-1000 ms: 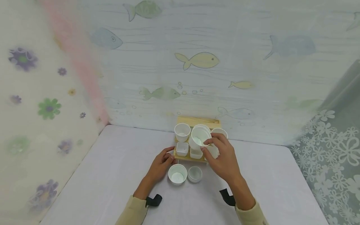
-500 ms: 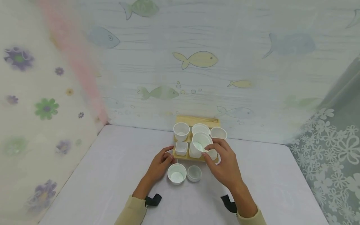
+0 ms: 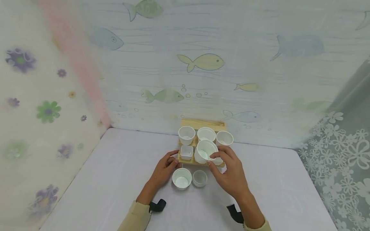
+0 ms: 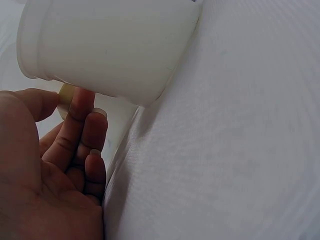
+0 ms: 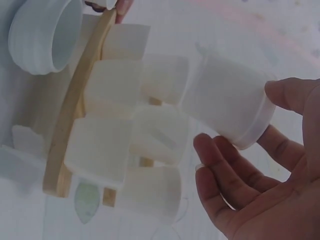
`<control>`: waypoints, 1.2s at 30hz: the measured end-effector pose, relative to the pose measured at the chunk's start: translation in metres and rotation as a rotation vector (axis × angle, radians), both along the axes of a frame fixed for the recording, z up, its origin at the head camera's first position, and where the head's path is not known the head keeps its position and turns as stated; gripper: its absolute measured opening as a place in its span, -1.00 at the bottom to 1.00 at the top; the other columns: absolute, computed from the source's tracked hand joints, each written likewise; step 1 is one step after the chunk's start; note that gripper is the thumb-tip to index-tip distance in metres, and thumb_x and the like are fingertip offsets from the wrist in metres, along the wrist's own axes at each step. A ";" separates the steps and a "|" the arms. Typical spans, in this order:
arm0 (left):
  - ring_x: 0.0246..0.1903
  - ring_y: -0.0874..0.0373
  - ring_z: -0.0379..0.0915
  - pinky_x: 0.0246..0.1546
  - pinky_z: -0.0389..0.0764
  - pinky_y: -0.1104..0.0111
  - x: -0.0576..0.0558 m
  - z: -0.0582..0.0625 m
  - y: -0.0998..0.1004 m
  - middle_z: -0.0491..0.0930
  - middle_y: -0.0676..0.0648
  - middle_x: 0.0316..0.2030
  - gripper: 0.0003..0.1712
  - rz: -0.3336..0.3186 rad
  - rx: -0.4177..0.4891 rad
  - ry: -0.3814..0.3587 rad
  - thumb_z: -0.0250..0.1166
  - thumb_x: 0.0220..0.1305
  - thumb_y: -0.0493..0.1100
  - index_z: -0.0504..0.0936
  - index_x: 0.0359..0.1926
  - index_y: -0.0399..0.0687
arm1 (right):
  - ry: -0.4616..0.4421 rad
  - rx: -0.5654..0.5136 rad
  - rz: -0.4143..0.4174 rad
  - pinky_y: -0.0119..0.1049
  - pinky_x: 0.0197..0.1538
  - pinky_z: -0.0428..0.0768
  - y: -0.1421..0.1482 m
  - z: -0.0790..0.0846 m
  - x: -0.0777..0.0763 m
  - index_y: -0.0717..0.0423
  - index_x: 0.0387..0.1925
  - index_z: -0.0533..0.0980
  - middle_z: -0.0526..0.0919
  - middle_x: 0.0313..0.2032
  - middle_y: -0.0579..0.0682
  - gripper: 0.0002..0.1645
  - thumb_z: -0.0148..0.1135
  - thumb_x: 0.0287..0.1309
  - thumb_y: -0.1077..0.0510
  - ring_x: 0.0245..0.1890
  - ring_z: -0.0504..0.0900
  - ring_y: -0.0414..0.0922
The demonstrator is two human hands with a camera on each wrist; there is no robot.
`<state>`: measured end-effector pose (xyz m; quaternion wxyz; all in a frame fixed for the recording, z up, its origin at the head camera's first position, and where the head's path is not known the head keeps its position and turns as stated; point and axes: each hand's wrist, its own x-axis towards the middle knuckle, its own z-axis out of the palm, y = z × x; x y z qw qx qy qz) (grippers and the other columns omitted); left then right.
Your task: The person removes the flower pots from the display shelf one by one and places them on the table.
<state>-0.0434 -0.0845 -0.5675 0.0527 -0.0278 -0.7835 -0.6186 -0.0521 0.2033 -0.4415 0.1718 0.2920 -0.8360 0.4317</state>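
Observation:
My right hand [image 3: 232, 173] pinches a round white plastic cup [image 3: 204, 153] at its rim, thumb and forefinger on either side. In the head view this cup overlaps the middle of the front row on a stepped wooden rack [image 3: 185, 160]. The right wrist view shows the cup [image 5: 227, 95] just above the cups on the rack, tilted in that view. My left hand [image 3: 161, 170] pinches the rack's front left corner, and in the left wrist view a bit of the wood [image 4: 65, 97] shows between thumb and finger.
On the rack stand round white cups [image 3: 186, 134] behind and small squarish ones [image 3: 186, 152] in front. A larger round cup [image 3: 182, 179] and a smaller clear one [image 3: 200, 178] stand on the white-covered table [image 3: 121, 160] before it. A fish-print curtain [image 3: 202, 96] hangs close behind.
My right hand has brought the cup from over the back row toward me, down over the front row's middle. My left hand stays at the rack's corner.

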 end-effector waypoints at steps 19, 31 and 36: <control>-0.18 0.14 0.65 0.08 0.52 0.34 0.007 0.006 0.002 0.74 0.05 -0.28 -0.49 0.002 -0.059 -0.012 0.18 0.64 -0.12 0.43 0.52 0.18 | -0.002 0.070 0.145 -0.22 0.14 0.65 0.017 -0.005 -0.001 -0.06 -0.21 0.68 0.62 0.18 -0.04 -0.68 0.63 0.05 0.27 0.23 0.61 -0.05; -0.20 0.13 0.64 0.05 0.53 0.35 0.008 0.007 0.002 0.74 0.03 -0.30 -0.50 0.003 -0.056 -0.002 0.18 0.64 -0.15 0.44 0.50 0.15 | -0.054 0.121 0.280 -0.16 0.12 0.68 0.020 -0.010 -0.006 -0.11 -0.23 0.68 0.61 0.20 -0.05 -0.69 0.64 0.06 0.25 0.19 0.62 -0.07; -0.21 0.13 0.65 0.05 0.54 0.35 0.007 0.007 0.001 0.74 0.04 -0.30 -0.50 0.000 -0.061 0.002 0.17 0.65 -0.15 0.43 0.51 0.15 | -0.058 0.115 0.307 -0.19 0.10 0.69 0.018 -0.014 -0.008 -0.11 -0.23 0.68 0.61 0.19 -0.01 -0.70 0.64 0.07 0.24 0.15 0.65 -0.06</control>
